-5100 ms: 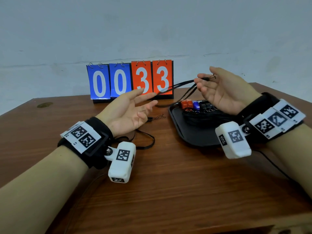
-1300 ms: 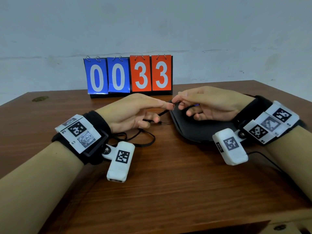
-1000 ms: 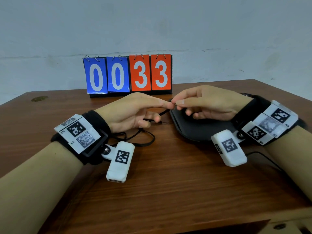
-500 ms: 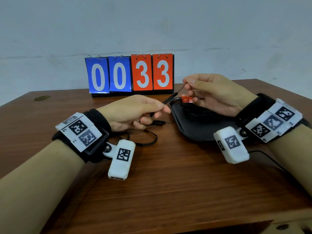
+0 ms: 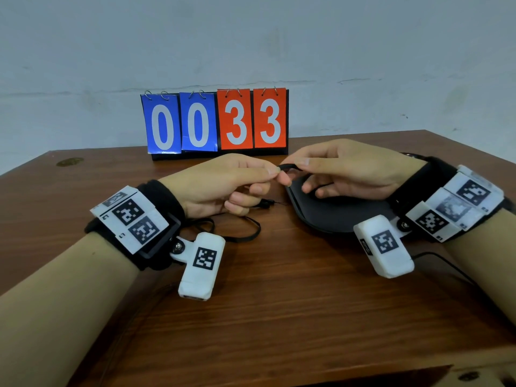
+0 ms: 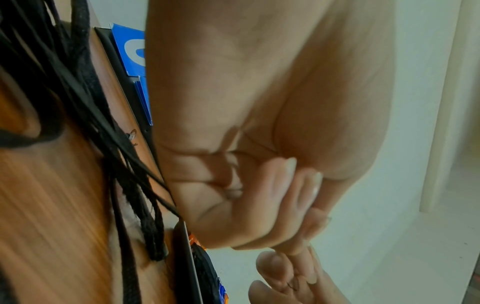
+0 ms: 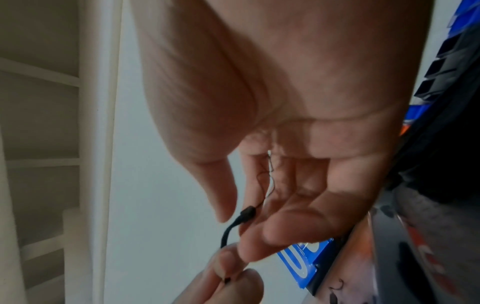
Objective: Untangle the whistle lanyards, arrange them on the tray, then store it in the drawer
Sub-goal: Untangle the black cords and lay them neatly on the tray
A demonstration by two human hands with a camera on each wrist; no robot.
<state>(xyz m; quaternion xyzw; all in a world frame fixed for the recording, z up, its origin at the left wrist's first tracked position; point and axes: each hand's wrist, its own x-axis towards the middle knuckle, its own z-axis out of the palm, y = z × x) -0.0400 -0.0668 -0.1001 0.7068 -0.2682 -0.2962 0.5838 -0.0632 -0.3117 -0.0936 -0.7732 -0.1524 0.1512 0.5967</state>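
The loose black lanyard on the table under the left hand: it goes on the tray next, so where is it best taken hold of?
Probably at the loose black lanyard's rounded bend, which lies bare on the table nearer the tray. Come from above with a fingertip pinch: the cord lies flat, and its other parts run under the left hand.

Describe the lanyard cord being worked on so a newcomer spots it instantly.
Start at the scoreboard at the table's back edge. In front of it, left hand and right hand meet fingertip to fingertip. The short black cord arching between them is it; the other cord lies slack on the wood.
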